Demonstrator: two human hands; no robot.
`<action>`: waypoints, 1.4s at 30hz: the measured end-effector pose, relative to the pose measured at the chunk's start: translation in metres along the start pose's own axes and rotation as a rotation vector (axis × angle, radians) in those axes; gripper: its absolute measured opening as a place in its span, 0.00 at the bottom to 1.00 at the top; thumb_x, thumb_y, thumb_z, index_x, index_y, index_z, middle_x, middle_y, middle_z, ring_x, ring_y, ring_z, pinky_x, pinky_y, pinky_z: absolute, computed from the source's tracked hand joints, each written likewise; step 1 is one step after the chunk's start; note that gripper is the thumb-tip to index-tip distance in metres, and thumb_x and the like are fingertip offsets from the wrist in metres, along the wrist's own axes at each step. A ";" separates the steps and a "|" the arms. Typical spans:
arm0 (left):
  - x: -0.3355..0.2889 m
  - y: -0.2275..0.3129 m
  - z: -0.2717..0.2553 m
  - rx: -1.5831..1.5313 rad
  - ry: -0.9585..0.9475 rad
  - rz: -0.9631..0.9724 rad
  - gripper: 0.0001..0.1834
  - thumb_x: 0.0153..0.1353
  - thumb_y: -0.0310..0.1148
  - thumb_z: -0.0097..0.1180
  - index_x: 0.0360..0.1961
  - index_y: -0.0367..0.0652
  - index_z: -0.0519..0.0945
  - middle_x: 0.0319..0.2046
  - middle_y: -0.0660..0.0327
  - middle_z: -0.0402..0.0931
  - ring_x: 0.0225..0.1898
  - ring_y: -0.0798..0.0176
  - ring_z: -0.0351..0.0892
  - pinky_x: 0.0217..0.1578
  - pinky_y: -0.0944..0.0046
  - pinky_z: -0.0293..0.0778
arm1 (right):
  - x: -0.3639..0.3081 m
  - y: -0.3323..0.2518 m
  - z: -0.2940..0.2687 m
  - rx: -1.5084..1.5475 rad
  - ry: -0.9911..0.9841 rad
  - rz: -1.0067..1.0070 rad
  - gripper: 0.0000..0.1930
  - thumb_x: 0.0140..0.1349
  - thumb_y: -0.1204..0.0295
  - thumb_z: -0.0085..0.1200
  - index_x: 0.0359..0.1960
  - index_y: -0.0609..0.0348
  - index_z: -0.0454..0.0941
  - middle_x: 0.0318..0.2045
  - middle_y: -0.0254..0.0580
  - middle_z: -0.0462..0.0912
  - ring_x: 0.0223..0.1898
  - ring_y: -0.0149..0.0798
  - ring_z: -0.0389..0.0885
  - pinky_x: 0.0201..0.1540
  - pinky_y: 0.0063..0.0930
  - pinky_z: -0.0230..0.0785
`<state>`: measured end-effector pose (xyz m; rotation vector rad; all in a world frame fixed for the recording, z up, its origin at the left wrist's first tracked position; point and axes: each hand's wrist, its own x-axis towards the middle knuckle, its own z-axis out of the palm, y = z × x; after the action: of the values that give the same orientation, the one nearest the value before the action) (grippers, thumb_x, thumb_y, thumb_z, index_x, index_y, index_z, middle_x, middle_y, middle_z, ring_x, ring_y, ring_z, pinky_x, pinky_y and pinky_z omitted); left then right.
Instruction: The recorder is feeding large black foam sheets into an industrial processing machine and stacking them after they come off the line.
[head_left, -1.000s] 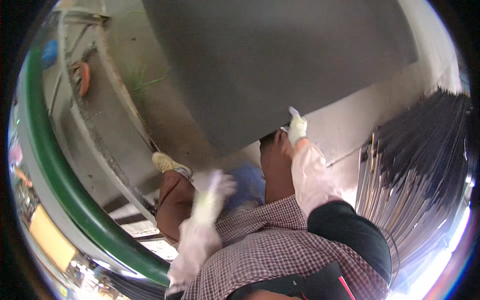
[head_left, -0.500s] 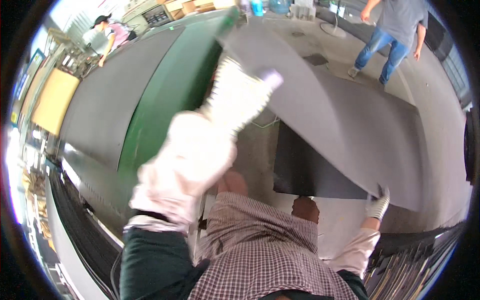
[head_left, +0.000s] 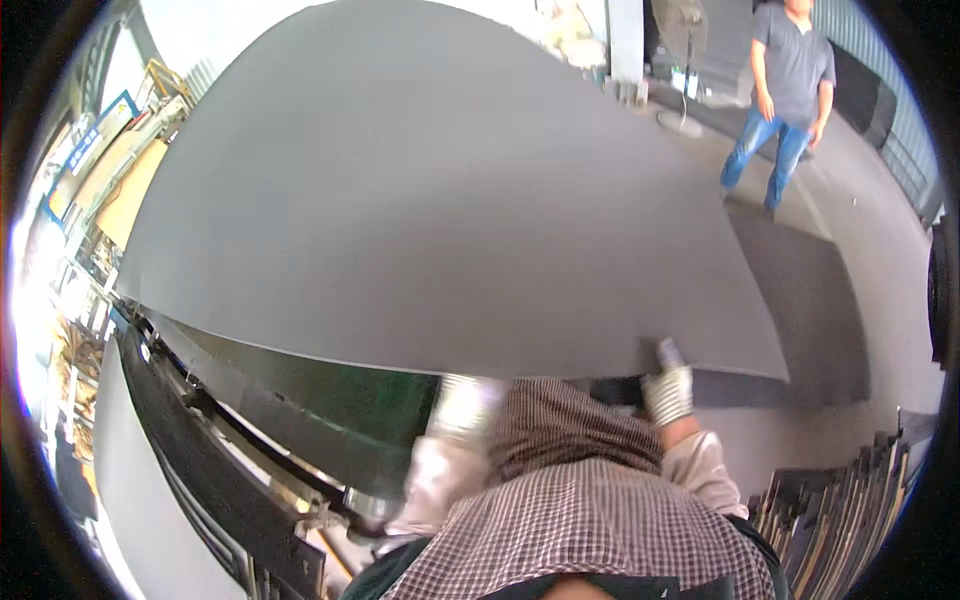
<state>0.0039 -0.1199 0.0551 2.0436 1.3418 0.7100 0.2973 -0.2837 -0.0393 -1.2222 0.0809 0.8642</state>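
A large, thin, dark grey sheet (head_left: 430, 210) arches across the middle of the view, rubber or foam by its look. Its near edge runs just in front of my body. My right hand (head_left: 670, 392), in a striped white glove, grips this edge right of my middle, thumb on top and fingers underneath. Lower and to the left is my left hand (head_left: 466, 408), gloved too and blurred. It lies at the sheet's underside, its fingers hidden, so whether it holds the edge cannot be told. Beneath the sheet a dark green machine bed (head_left: 340, 415) shows in part.
On the floor at right lies another dark sheet (head_left: 815, 300). A person (head_left: 790, 100) in a grey shirt and jeans stands beyond it, near a standing fan (head_left: 682, 45). Upright dark strips (head_left: 840, 510) are packed at lower right. A metal rail (head_left: 250, 430) runs along the left.
The sheet has swung left and up, and now hides most of the green bed. My left hand has drawn back toward my body; my right hand has moved left with the edge.
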 end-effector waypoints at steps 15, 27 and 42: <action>0.080 -0.074 -0.031 -1.500 0.341 -0.270 0.21 0.50 0.26 0.61 0.47 0.34 0.74 0.43 0.53 0.75 0.45 0.54 0.76 0.47 0.53 0.74 | 0.069 -0.022 -0.012 0.320 0.014 -0.324 0.17 0.49 0.75 0.63 0.41 0.52 0.73 0.35 0.35 0.77 0.37 0.39 0.76 0.43 0.39 0.71; 0.091 -0.031 0.017 -1.511 0.148 -0.364 0.17 0.51 0.20 0.59 0.43 0.29 0.74 0.41 0.50 0.75 0.43 0.52 0.75 0.48 0.55 0.73 | -0.028 -0.092 0.041 0.198 -0.019 -0.418 0.24 0.48 0.58 0.62 0.45 0.54 0.73 0.47 0.39 0.73 0.48 0.38 0.71 0.49 0.42 0.65; 0.097 -0.026 -0.001 -1.939 0.105 -0.583 0.18 0.61 0.31 0.53 0.50 0.33 0.69 0.47 0.49 0.71 0.51 0.53 0.70 0.54 0.55 0.69 | -0.054 -0.096 0.071 0.515 -0.184 -0.340 0.24 0.56 0.65 0.59 0.53 0.58 0.68 0.47 0.41 0.73 0.49 0.41 0.71 0.56 0.48 0.62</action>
<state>0.0214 -0.0212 0.0479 0.0694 0.5325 1.0903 0.2924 -0.2595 0.0897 -0.6450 -0.0508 0.6019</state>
